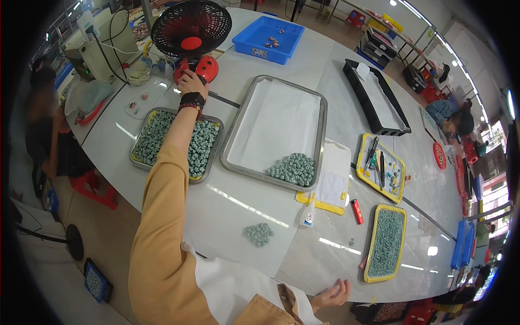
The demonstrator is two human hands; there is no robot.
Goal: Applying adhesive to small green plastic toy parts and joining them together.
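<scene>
My left hand (192,84) reaches far across the table, fingers bent over the dark front of the red base (207,68) of a desk fan (191,30) with a black grille. Below that forearm lies a metal tray (216,145) filled with grey-green lumpy pieces. My right hand (331,295) rests at the near table edge with loosely curled fingers and nothing visible in it. Between my arms is a small pile of the green pieces (259,234). A larger metal tray (232,135), lined with white, holds more of them (293,169) in its near right corner.
A blue tray (246,40) with a few small pieces stands at the back. Rightward are a long black tray (374,100), a yellow-edged tool tray (398,192), a yellow-rimmed tray (374,268) of green bits, a white bottle (307,215) and a red lighter (357,211). People sit at both sides.
</scene>
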